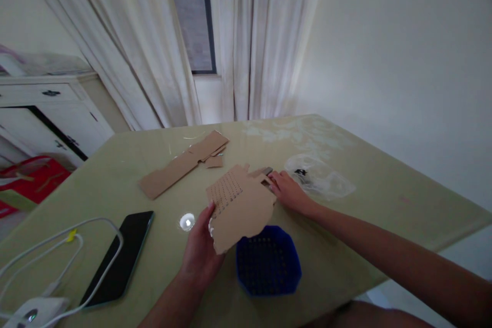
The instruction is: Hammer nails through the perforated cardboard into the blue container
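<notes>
A punched cardboard sheet [240, 205] is pinched by the left hand [200, 246] while a small tool [266, 170] is reached for by the spread right hand [288, 192], which a firm grip must follow.

Brown cardboard [242, 205] (dotted holes), blue basket [268, 261].

home rm, white curtains [238, 36] over window [190, 10] top ctr, white cabinet [46, 113] left, green table [346, 164] w/ phone [119, 259]
</notes>
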Demonstrator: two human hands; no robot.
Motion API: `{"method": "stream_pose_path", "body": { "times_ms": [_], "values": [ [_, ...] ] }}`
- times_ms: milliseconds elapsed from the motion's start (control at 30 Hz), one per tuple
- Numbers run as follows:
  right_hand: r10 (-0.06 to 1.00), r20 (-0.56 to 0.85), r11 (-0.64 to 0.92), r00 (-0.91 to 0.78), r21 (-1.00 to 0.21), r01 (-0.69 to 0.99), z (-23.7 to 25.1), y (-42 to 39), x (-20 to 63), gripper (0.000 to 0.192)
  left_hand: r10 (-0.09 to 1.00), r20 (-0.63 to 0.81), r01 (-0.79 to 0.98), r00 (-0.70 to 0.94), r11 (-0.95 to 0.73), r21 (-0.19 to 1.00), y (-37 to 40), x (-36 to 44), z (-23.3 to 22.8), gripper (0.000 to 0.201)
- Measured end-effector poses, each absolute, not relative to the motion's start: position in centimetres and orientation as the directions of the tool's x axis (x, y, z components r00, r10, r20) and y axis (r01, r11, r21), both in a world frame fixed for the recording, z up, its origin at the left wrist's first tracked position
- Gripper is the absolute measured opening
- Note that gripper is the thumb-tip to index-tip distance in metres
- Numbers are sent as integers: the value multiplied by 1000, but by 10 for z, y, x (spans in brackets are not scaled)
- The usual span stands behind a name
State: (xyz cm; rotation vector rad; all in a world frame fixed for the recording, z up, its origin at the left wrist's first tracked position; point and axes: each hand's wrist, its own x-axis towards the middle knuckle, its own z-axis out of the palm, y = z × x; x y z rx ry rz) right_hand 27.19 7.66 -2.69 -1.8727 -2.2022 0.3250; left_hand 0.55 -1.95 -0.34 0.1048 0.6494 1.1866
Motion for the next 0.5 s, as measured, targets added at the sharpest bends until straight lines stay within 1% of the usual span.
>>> {"method": "stream_pose_path", "body": {
  "times_ms": [100, 200, 333, 433, 500],
  "values": [
    [989, 2, 139, -145, -289, 947, -20, 77, 271, 32, 850, -517, -845, 103, 349, 405, -14, 6, 8, 19],
    [990, -25, 129, -142, -281, 951, -15, 76, 272, 33, 822, -570, -856, 15, 305, 417, -10, 5, 14, 17],
    [990, -18, 128, -141, -319, 939, -7, 72, 272, 30, 855, -517, -877, 36, 275, 394, -7, 4, 12, 11],
    [991, 45, 133, -125, -381, 915, 6, 68, 270, 23, 856, -510, -899, 79, 282, 334, -6, 4, 10, 12],
    [989, 89, 143, -116, -443, 885, 19, 63, 268, 22, 850, -515, -906, 114, 302, 298, -5, 4, 10, 12]
  ]
}}
